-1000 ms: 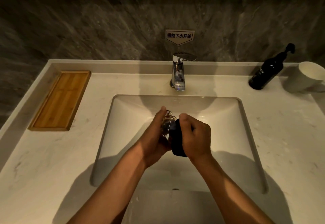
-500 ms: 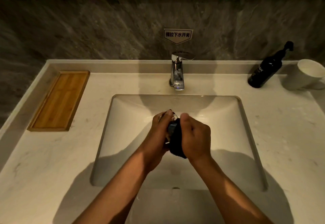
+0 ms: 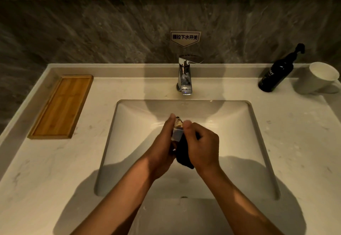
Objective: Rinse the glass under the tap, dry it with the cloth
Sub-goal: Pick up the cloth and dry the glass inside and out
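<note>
A small clear glass (image 3: 177,129) is held over the middle of the white sink basin (image 3: 132,142). My left hand (image 3: 162,148) wraps it from the left, fingers up along its side. My right hand (image 3: 202,147) grips a dark cloth (image 3: 183,154) and presses it against the glass from the right, thumb on top. The cloth hangs a little below my right palm. Most of the glass is hidden between hands and cloth. The chrome tap (image 3: 185,76) stands behind the basin with no water visibly running.
A wooden tray (image 3: 60,107) lies on the counter at the left. A dark pump bottle (image 3: 276,72) and a white cup (image 3: 317,77) stand at the back right. A small sign (image 3: 185,38) hangs on the grey stone wall above the tap.
My hands have stayed over the basin. The glass has turned slightly between them, and the cloth has shifted against it under my right thumb.
</note>
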